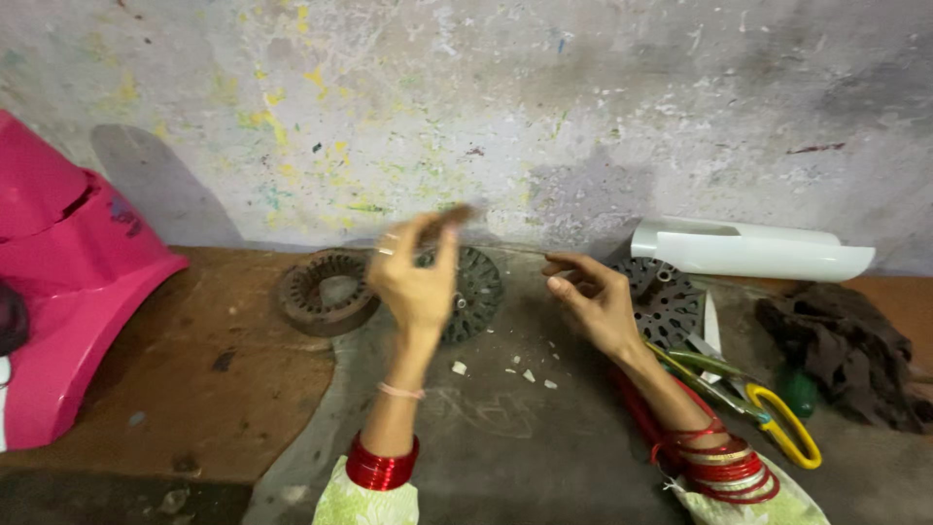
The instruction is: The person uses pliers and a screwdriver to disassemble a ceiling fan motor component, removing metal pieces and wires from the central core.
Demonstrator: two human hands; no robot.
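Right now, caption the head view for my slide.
Left hand raised, pinching something small and blurred; right hand beside a slotted metal disc, yellow-handled scissors nearby.

A paint-flecked grey wall [544, 97] rises behind a worn brown and grey floor [194, 389], dimly lit

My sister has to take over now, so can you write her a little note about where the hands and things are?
Left hand: raised, fingers pinched on something small and brown; blurred, so its kind cannot be told.
Right hand: held up beside it, fingers curled; a thin wire seems to run between the hands.
Behind the hands, by the wall: rusty slotted ring, dark round slotted disc, second disc.
By the right arm: yellow-handled scissors, dark rag, white curved cover.
Done or left: cannot be told.
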